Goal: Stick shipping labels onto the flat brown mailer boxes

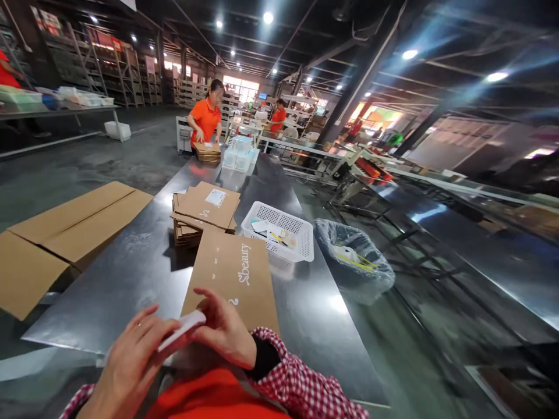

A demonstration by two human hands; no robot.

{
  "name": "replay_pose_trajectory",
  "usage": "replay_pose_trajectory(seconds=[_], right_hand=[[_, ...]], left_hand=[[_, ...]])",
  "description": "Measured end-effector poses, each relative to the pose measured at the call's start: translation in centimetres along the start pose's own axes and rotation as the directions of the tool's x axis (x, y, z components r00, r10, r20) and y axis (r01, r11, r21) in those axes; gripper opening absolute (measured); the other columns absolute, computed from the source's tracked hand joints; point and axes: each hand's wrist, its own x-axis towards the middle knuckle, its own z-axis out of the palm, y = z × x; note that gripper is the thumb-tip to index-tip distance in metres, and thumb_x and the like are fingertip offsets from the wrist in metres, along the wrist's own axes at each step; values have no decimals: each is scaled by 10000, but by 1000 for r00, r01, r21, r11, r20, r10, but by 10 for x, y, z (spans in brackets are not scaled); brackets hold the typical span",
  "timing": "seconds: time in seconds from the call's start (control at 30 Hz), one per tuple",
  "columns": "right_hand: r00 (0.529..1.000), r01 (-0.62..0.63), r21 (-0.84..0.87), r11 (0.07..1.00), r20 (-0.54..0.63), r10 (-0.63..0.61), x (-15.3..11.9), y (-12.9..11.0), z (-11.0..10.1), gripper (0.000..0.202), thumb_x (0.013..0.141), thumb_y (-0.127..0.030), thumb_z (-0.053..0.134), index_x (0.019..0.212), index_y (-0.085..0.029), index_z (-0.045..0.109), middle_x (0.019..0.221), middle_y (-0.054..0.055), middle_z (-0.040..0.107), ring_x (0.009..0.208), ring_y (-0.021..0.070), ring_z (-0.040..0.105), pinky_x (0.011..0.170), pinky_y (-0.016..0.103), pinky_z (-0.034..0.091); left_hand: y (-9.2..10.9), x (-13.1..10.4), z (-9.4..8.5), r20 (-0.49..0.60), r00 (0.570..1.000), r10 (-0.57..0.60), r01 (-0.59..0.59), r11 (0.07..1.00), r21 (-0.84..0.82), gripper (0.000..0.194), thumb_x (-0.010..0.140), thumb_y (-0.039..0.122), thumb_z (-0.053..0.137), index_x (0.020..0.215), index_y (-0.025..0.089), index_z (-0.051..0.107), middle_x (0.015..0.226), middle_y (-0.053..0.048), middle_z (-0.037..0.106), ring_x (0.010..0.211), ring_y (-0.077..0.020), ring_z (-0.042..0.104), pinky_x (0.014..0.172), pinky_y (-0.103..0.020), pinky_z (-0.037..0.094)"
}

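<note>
My left hand [135,355] is closed on a thin white pad [182,330], which looks like a small stack of paper slips seen edge-on. At the pad's right end is my right hand [225,331], thumb and fingers spread apart around it; whether the thumb touches the pad is unclear. Beneath and beyond the hands, a flat brown cardboard carton [231,273] printed "beauty" lies on the metal table [318,308]. Just past it sits a stack of flattened cartons [205,206], the top one bearing a white label [215,198].
A white perforated basket [301,238] with papers and a yellow pen stands at the table's right edge. Beside it is a plastic-lined bin [356,262]. An open cardboard box [74,221] adjoins the left edge. A co-worker [207,119] handles cartons at the far end.
</note>
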Motion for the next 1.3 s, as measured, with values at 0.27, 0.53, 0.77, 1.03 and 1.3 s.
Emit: replay_pose_trajectory(seconds=[0.27,0.53,0.77,1.03,1.3], right_hand=[[942,280,-373,884,-70,-328,-29,0,-7,160,845,-322,602,944,-272,718,855,54,626,783,168,590,699,295,478],[693,116,-377,919,-631,-347,17,-16,-114,271,870,-418,509,961,-212,660,822,35,657,697,166,565,669,298,473],[949,-187,-662,726,-312,-40,102,24,-172,365,720,-304,681,1020,-117,592,892,53,652,767,155,571,733,285,457],[946,-321,-862,392,-311,91,111,50,-150,662,778,-298,653,1343,-64,399,1184,203,583,1063,301,559,909,394,411],[998,-55,-990,131,-58,-14,106,72,-121,633,901,-548,378,1422,-192,341,1499,123,302,1383,293,220,1115,502,115]], left_hand=[[10,4,11,38,996,-80,85,987,-138,350,945,340,411,659,213,569,551,38,553,483,-94,545,491,-182,432],[-20,-15,34,189,981,-33,71,978,-197,312,950,298,397,858,206,681,636,1,649,547,-104,616,516,-172,462],[-40,-27,82,119,981,152,-137,982,-127,222,900,327,493,958,273,700,1131,-47,677,1100,-194,614,918,-291,517],[-45,-36,100,193,981,-34,76,974,-213,248,917,336,470,991,276,699,1147,-35,685,1146,-195,592,986,-349,492],[-39,-31,97,220,972,-86,142,957,-254,298,927,381,437,977,272,710,1106,-35,704,1142,-195,596,982,-354,495]])
